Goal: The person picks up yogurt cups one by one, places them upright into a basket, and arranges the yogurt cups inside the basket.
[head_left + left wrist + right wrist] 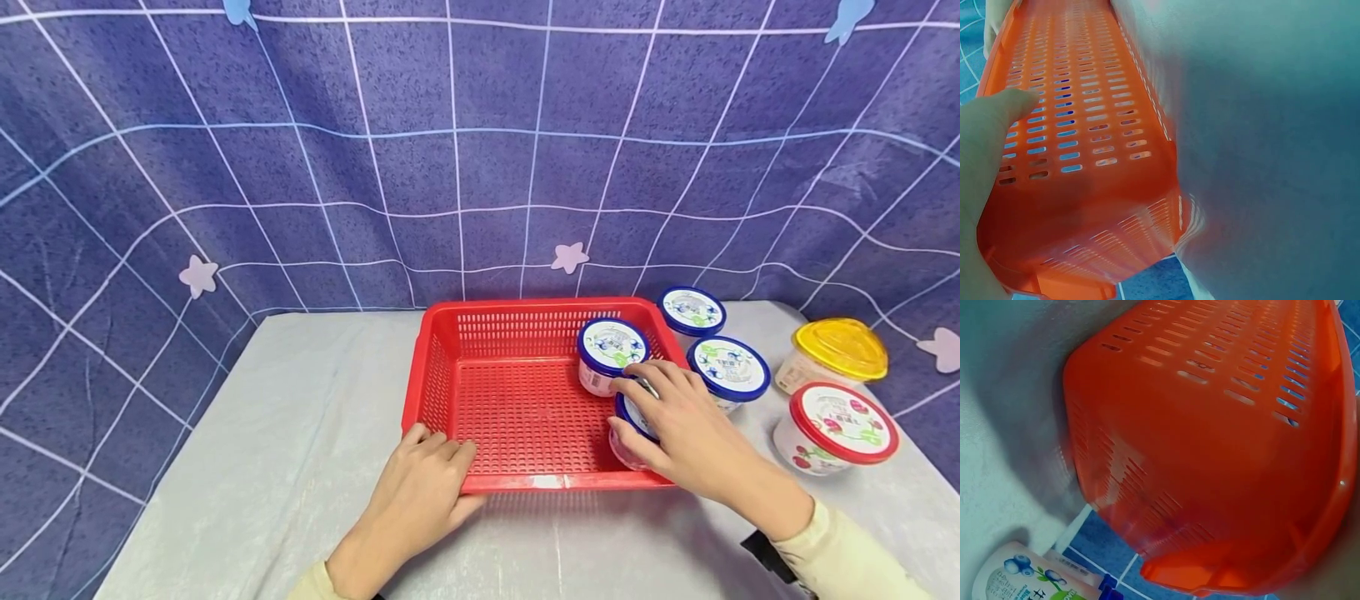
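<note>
A red perforated plastic basket (517, 417) sits on the table. My left hand (423, 479) grips its front left corner, fingers over the rim and thumb (1019, 103) against the outer wall. Inside the basket's front right corner, my right hand (686, 425) holds a blue-lidded tub (628, 450) from above, covering much of its lid. Behind it, another tub (613, 343) with a blue lid and blueberry print stands in the basket's back right part. The right wrist view shows the basket's outer wall (1191, 462); the right hand's grasp is hidden there.
Right of the basket stand two more blue-lidded tubs, the rear one (692, 310) and the nearer one (729, 367). Farther right are a yellow-lidded tub (840, 348) and a red-lidded tub (843, 422). A purple grid-patterned curtain (495, 167) hangs behind the grey-white table (300, 417).
</note>
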Motion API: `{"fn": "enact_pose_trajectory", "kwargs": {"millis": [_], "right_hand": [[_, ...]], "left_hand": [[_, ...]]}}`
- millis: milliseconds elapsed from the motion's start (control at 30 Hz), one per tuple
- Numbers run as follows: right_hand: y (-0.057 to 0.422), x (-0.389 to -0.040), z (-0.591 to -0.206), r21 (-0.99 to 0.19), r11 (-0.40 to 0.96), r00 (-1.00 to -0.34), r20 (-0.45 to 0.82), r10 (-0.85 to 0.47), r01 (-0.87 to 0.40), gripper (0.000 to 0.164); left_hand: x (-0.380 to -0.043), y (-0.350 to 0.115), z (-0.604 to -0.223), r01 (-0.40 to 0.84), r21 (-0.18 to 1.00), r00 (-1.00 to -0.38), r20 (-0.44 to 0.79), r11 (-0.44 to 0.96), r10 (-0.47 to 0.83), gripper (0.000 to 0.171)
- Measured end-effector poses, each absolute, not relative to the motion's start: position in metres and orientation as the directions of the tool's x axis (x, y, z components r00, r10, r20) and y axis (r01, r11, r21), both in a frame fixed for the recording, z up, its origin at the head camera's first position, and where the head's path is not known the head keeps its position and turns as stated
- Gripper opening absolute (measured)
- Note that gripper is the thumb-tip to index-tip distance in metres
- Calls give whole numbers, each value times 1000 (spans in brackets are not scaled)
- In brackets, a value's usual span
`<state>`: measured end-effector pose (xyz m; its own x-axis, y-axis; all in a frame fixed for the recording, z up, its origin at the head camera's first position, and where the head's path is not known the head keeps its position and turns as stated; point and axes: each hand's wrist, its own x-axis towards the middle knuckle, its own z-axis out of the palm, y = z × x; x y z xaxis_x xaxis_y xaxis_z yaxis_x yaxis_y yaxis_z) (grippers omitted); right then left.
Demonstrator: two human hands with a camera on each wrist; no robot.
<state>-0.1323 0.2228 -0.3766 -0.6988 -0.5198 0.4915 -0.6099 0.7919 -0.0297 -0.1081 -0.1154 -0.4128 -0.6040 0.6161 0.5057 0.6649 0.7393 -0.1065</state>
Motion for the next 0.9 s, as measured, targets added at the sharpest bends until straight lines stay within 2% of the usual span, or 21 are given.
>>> {"fn": "enact_pose_trajectory", "kwargs": {"millis": [533, 900], "right_hand": [[216, -139, -381, -8, 792, -709, 452, -542, -610, 43], [216, -141, -384, -122, 772, -746, 388, -542, -624, 46]], "left_hand": [[-108, -116, -413, 666, -105, -600, 512, 738, 614, 40], [-108, -116, -413, 670, -106, -596, 514, 735, 617, 41]]}}
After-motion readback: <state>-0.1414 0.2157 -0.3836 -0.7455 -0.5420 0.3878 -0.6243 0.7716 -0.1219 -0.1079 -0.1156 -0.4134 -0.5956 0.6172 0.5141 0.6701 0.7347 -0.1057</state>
